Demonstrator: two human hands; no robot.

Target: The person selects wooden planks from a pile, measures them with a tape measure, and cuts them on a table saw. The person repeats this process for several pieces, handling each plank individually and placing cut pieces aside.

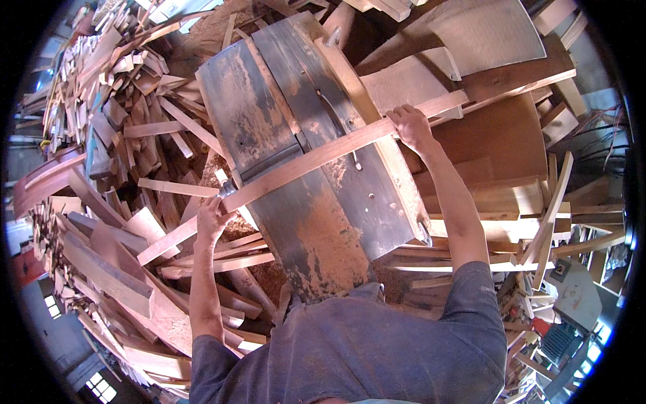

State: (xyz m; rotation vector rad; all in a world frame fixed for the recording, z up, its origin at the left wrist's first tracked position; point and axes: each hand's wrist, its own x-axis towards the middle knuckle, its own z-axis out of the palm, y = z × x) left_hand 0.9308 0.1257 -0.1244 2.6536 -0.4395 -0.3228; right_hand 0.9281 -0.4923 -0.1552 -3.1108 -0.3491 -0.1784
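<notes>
A long, narrow wooden strip point(316, 156) lies slantwise across a dark metal machine table point(282, 195), its ends reaching past both sides. My left hand point(213, 217) is closed around the strip just off the table's left edge. Further up to the right, my right hand point(409, 126) grips it near its far end, fingers over the top. Sawdust coats much of the metal. A narrow slot crosses the table close to the strip, and a wooden rail point(397, 175) runs along the table's right side, partly under the strip.
Offcuts are heaped on the left point(128, 249), close to my left forearm. To the right lie wide boards point(501, 145) and more stacked lengths of timber point(491, 229). A curved pale sheet point(484, 40) rests at the far right. A grey-green machine point(572, 296) with a motor stands at the lower right.
</notes>
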